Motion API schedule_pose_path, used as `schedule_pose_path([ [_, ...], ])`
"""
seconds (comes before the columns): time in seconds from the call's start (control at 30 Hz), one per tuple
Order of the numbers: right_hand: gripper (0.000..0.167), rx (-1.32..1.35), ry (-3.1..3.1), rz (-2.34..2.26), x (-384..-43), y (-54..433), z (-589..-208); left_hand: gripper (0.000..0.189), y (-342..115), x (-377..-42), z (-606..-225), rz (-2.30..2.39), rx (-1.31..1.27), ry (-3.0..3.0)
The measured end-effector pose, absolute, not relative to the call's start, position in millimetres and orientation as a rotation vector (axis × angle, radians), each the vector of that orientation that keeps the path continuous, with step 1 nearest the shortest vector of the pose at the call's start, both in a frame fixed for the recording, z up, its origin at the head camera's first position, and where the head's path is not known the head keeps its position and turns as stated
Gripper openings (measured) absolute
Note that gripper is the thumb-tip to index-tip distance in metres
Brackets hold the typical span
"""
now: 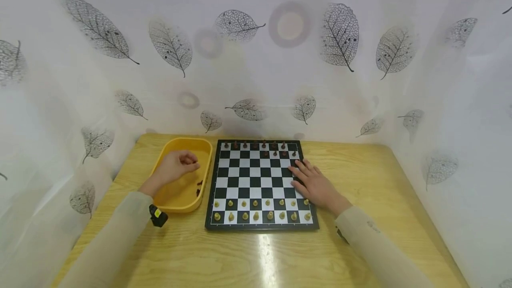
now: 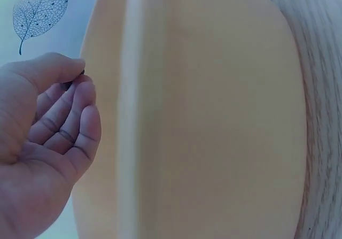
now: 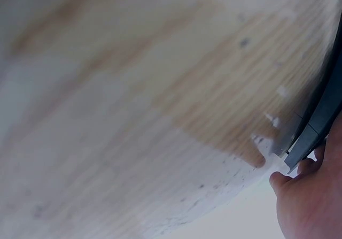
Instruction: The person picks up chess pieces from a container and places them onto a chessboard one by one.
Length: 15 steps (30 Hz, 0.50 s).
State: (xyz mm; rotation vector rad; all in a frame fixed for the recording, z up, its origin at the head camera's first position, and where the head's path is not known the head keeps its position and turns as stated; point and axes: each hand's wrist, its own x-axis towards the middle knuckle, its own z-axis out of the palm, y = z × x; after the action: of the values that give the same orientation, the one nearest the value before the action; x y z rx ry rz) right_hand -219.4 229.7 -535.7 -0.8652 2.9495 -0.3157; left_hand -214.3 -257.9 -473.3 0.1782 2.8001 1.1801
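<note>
Over the yellow tray (image 1: 210, 157), my left hand (image 1: 178, 166) pinches a small dark chess piece (image 2: 67, 85) between thumb and fingertips; most of the piece is hidden by the fingers. A few dark red pieces (image 1: 198, 189) lie in the tray's right side. My right hand (image 1: 316, 188) lies with its fingers spread on the right edge of the chessboard (image 1: 254, 171). Dark red pieces (image 1: 245, 144) stand along the board's far row, with several more at the right of the row before it. Pale yellow pieces (image 1: 256, 216) fill the two near rows.
Tray and board stand side by side on a light wooden table (image 1: 224, 257). A white curtain (image 1: 256, 70) printed with grey leaves hangs behind the table and at both sides. The tray's raised wall stands between my left hand and the board.
</note>
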Motion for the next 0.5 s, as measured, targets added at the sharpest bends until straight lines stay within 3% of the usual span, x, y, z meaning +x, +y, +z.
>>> schedule_pose_path([
  [0.5, 0.065, -0.85, 2.939, -0.325, -219.6, 228.8, -534.8, 0.033, -248.7, -219.6, -465.5, 1.359, 0.158, 2.767],
])
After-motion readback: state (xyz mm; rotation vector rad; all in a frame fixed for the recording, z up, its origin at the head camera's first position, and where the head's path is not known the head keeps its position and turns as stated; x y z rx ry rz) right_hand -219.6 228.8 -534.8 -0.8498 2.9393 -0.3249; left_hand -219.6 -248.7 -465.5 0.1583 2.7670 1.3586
